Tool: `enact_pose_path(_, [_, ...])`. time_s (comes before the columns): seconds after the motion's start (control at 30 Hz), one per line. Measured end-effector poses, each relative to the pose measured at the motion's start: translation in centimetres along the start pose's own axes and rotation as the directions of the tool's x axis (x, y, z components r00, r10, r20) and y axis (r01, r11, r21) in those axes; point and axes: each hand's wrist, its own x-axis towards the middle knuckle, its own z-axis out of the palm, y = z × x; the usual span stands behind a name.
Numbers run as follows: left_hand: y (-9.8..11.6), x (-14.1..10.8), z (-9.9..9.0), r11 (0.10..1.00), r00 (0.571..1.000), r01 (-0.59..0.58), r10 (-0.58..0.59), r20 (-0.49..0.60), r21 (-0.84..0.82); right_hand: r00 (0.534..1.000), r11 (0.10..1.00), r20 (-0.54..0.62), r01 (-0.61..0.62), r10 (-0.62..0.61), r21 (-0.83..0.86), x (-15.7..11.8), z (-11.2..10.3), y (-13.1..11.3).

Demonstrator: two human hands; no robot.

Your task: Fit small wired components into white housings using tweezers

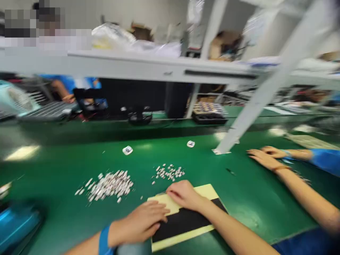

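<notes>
left hand: fingers together, curled at the edge of a yellow and black sheet; grip on it, cannot tell. right hand: fingers together, lying on the sheet's yellow part. sheet: on green desk, just below a small heap of white parts; larger heap of white parts to its left. co-worker's hands: well apart, to the right.

Cream pad, black strip across, flat on green bench mat.
</notes>
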Motion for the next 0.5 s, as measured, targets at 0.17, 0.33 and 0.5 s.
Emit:
enact_pose_path(0.17, [-0.06,-0.19,-0.80,0.999,0.999,-0.039,0.039,0.021,-0.024,0.999,0.995,0.036,0.011,-0.015,0.098,0.14,-0.05,0.40])
enact_pose_path(0.33, [-0.09,-0.36,-0.52,0.999,0.998,-0.043,0.043,0.039,0.019,0.997,0.995,0.045,0.054,-0.058,0.085,0.52,-0.23,0.21])
enact_pose_path(0.5, [-0.57,-0.37,-0.26,0.993,0.995,-0.096,0.096,0.002,0.071,0.995,0.997,0.062,0.075,-0.077,0.031,0.55,-0.22,0.18])
